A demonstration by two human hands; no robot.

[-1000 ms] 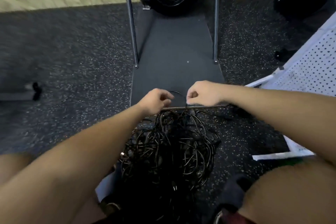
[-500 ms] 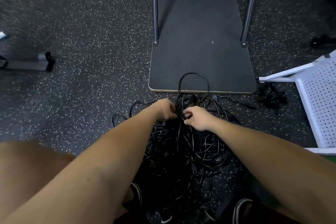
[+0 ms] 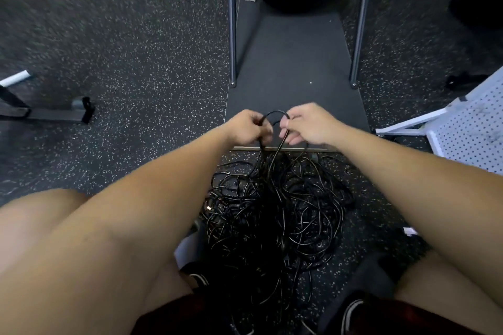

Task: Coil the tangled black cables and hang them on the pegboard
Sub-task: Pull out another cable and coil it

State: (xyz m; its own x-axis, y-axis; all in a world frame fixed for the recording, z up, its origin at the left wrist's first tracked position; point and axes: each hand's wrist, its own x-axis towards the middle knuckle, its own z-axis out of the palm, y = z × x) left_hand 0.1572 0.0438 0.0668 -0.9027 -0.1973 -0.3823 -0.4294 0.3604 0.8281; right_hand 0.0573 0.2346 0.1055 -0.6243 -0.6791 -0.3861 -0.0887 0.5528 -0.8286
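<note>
Holding: the left hand and the right hand are both closed around one black cable, which makes a small arch between them at the centre of the frame.
Left hand: the fingers are curled around the left leg of the arch, so it grips the cable.
Right hand: the thumb and fingers pinch the right leg of the arch.
Cable pile: the tangled cables lie on the speckled floor in the lower centre, between the person's knees, and both legs of the held cable go down into this pile.
Pegboard: the white pegboard is at the right edge of the frame, well apart from the hands, and I see no cable on it yet.
Risk, knot: if the hands pull the arch up strongly, the strands under it can tighten, because I judge the pile is not loosened yet.
Risk, dragging: the whole pile may rise with the one cable, and plugs may catch on other loops.
Risk, slip: the pinch of the right hand looks light, so the cable may slide out under tension.
Risk, mat edge: the pile is just beside the edge of the dark mat, where a loop may catch.
</note>
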